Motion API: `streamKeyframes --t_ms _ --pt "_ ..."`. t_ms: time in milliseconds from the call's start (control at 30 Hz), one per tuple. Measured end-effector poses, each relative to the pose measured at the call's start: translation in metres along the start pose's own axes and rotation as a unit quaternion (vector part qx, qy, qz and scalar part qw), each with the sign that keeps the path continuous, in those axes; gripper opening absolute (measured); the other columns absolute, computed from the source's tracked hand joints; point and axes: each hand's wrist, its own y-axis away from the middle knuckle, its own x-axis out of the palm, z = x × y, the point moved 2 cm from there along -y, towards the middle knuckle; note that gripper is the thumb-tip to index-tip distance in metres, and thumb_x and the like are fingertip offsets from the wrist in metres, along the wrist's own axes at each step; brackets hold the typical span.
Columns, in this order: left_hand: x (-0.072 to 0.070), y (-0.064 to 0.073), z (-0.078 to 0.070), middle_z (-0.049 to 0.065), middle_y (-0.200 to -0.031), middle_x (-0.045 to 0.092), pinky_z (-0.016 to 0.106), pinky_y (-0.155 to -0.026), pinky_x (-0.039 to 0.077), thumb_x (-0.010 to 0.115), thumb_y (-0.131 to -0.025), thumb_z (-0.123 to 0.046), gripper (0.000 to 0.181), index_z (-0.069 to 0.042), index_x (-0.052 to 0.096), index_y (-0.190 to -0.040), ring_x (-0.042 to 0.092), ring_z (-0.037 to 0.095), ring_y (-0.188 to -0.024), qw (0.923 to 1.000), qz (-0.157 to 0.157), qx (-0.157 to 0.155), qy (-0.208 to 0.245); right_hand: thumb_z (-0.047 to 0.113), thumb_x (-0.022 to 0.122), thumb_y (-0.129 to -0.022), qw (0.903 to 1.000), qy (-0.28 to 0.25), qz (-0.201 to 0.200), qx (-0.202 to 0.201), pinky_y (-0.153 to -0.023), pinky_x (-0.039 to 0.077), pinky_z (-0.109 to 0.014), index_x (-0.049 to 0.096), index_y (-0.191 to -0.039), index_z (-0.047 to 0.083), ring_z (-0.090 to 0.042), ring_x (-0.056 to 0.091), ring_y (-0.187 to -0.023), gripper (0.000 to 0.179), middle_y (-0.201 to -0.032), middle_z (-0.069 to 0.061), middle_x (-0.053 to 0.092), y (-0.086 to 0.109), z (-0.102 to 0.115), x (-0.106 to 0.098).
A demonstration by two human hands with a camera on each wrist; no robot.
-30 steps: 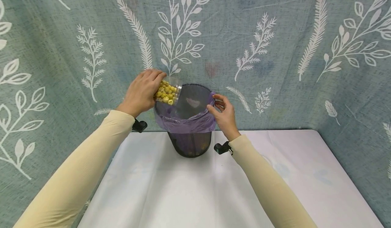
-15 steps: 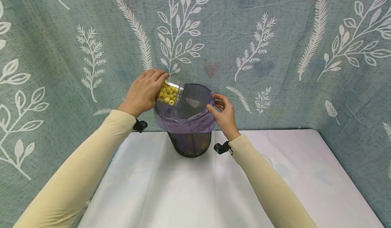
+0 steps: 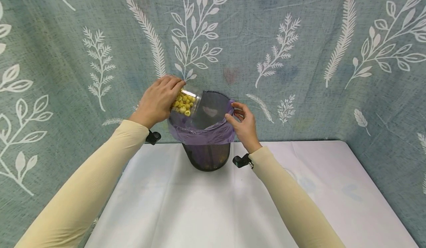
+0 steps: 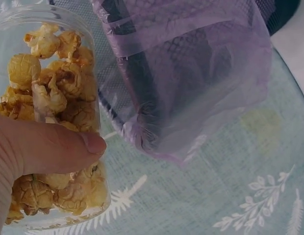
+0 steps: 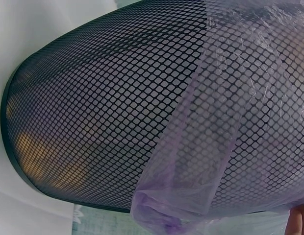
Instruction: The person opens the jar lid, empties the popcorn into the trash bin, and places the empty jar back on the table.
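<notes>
My left hand (image 3: 156,102) grips a clear plastic jar (image 3: 196,101) from above, thumb across its side in the left wrist view. Yellow popcorn (image 4: 68,93) fills much of the jar, which lies tipped on its side with its mouth toward the right, over the left rim of a black mesh trash bin (image 3: 206,157). A purple bin liner (image 3: 208,135) is folded outward over that rim. At the right of the rim, my right hand (image 3: 246,126) holds the bin's lined edge with curved fingers and thumb. Yellowish pieces show blurred through the mesh low in the bin.
The bin stands at the far side of a table with a white cloth (image 3: 199,211). Directly behind it hangs a green leaf-patterned curtain (image 3: 233,37), which also runs along both sides. Each wrist carries a small black camera (image 3: 153,137).
My left hand has moved the jar slightly right, farther over the bin, its mouth tipping a little lower. The right hand and the bin stay where they were.
</notes>
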Motion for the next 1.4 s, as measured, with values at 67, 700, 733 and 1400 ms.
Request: streamKeyframes --t_ms 67,700,733,1400 --pt "0.000 0.000 -0.001 0.023 -0.148 0.053 0.052 -0.124 0.029 0.075 -0.081 0.011 0.075 0.004 0.048 -0.151 0.044 0.041 -0.142 1.0000 0.000 0.004 -0.004 0.004 0.074 -0.097 1.0000 -0.004 0.000 0.000 -0.118 0.040 -0.042 0.054 -0.145 -0.005 -0.038 0.053 -0.133 0.052 -0.147 -0.024 0.054 0.000 0.000 0.000" --pt "0.001 -0.001 -0.005 0.024 -0.149 0.053 0.048 -0.126 0.026 0.070 -0.082 0.015 0.073 0.005 0.047 -0.151 0.045 0.041 -0.142 0.9997 0.003 0.019 -0.019 -0.007 0.068 -0.098 0.9999 -0.011 0.010 0.008 -0.120 0.035 -0.056 0.048 -0.143 -0.017 -0.049 0.047 -0.135 0.051 -0.147 -0.037 0.047 0.012 0.037 0.005" --pt "0.001 -0.001 -0.005 0.024 -0.149 0.053 0.048 -0.126 0.026 0.070 -0.083 0.016 0.073 0.005 0.047 -0.151 0.045 0.041 -0.142 0.9997 0.002 0.018 -0.018 -0.007 0.068 -0.098 0.9998 -0.012 0.010 0.007 -0.120 0.035 -0.057 0.048 -0.143 -0.017 -0.050 0.047 -0.135 0.051 -0.147 -0.037 0.047 0.012 0.037 0.005" --pt "0.000 -0.001 -0.007 0.023 -0.149 0.053 0.049 -0.125 0.029 0.068 -0.082 0.018 0.073 0.004 0.048 -0.151 0.046 0.041 -0.142 0.9996 0.006 0.016 -0.021 0.004 0.073 -0.098 1.0000 0.009 -0.003 0.003 -0.116 0.042 -0.034 0.055 -0.143 -0.004 -0.030 0.055 -0.132 0.049 -0.144 -0.018 0.057 0.001 0.001 0.001"
